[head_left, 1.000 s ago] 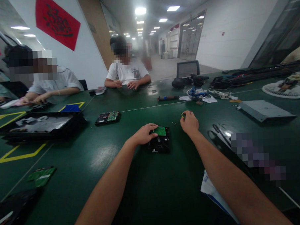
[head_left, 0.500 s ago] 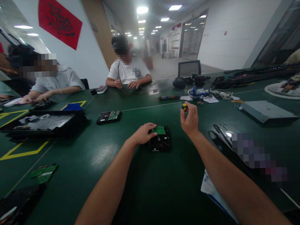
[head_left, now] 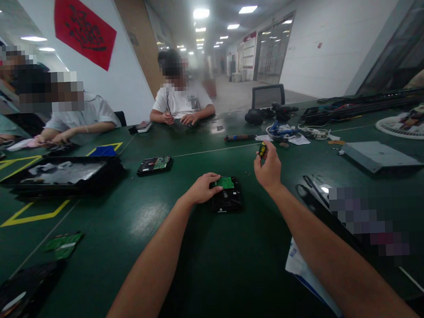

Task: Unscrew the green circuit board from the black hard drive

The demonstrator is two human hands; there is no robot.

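A black hard drive (head_left: 228,200) with a green circuit board (head_left: 225,182) on top lies on the green table (head_left: 174,254) in front of me. My left hand (head_left: 202,188) rests on its left edge, fingers curled over the board. My right hand (head_left: 267,168) is raised above the table to the right of the drive. Its fingers pinch a small yellow and black screwdriver (head_left: 262,150) held upright. A few tiny screws (head_left: 247,173) lie on the table between my hands.
A second hard drive (head_left: 153,165) lies further back. A black tray (head_left: 58,175) sits at left, a loose green board (head_left: 63,244) near left. Tools, cables and a grey box (head_left: 376,155) fill the right. Papers (head_left: 304,272) lie under my right arm. Other people sit across the table.
My right hand rose from the table with the small screwdriver and now holds it higher. My left hand stayed on the drive.
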